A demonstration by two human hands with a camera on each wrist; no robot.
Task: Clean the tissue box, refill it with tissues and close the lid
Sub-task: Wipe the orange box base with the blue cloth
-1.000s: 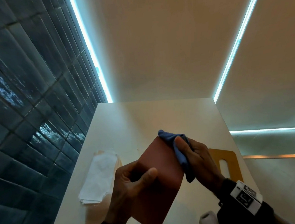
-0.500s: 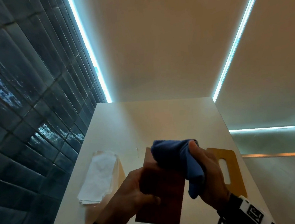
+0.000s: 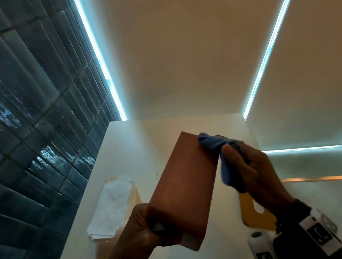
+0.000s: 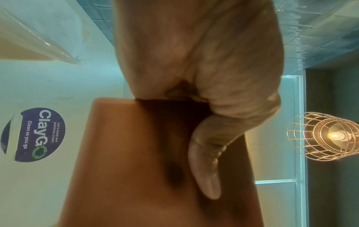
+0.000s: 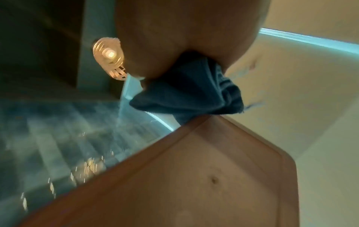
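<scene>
The left hand point(image 3: 146, 230) grips the near end of the brown tissue box point(image 3: 185, 190), raised above the white tabletop point(image 3: 138, 144); the right hand point(image 3: 252, 173) pinches a blue cloth point(image 3: 219, 145) against its far corner. Only the left wrist view shows a round ClayGo sticker point(image 4: 41, 135) and wire-cage lamp point(image 4: 326, 136). Tissues point(image 3: 110, 207) and the yellow lid point(image 3: 254, 215) lie on the tabletop beside dark wall tiles point(image 3: 31, 121).

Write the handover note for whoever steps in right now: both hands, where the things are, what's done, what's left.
Left hand grips the near end of the brown tissue box, held tilted above the counter.
Right hand holds the blue cloth against the box's far right edge; wiping is under way.
Tissue stack lies on the counter to the left, the yellow lid to the right, partly under the right hand.
Left: finish wiping, load the tissues, fit the lid.
</scene>
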